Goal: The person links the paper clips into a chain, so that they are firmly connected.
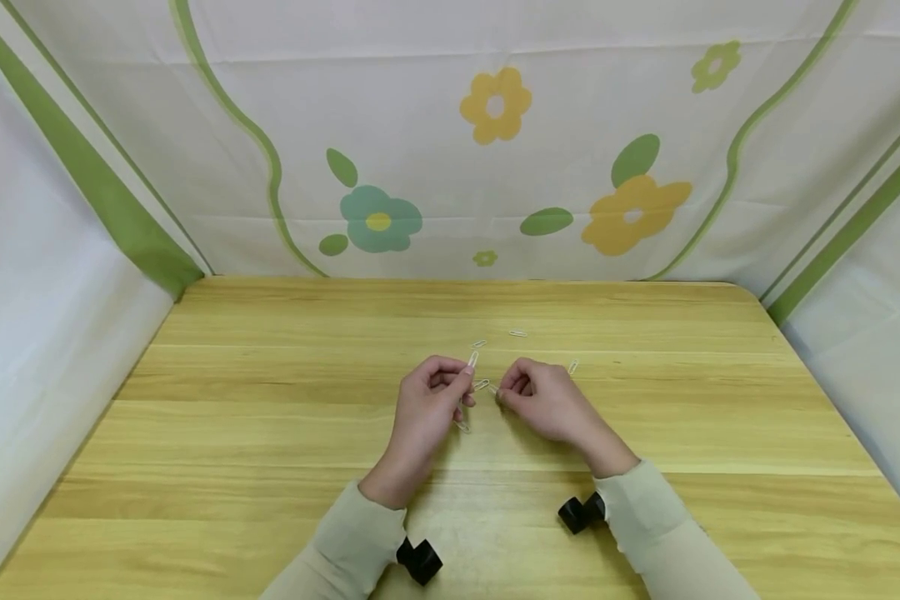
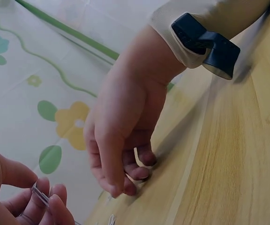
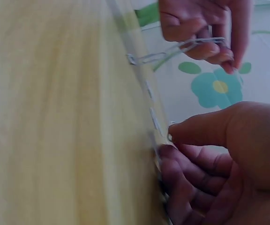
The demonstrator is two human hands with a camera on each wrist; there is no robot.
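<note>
My left hand [image 1: 429, 396] pinches a white paper clip [image 1: 473, 359] between thumb and fingers, its end pointing up. From that hand hangs a short chain of linked paper clips [image 3: 151, 57], whose lower end [image 1: 462, 427] shows below the fingers in the head view. My right hand [image 1: 551, 402] is low over the table, with thumb and forefinger together on a small paper clip [image 3: 170, 136], mostly covered by the fingertips. Between the two hands lies another paper clip [image 1: 482, 385]. In the left wrist view, the held clip [image 2: 41, 195] crosses the left fingers.
Loose paper clips lie on the wooden table [image 1: 232, 433]: one small clip [image 1: 480, 343] beyond the left hand, one farther back [image 1: 518, 333], and one beside the right hand [image 1: 573, 367]. A flowered curtain [image 1: 435, 125] stands behind the table's far edge.
</note>
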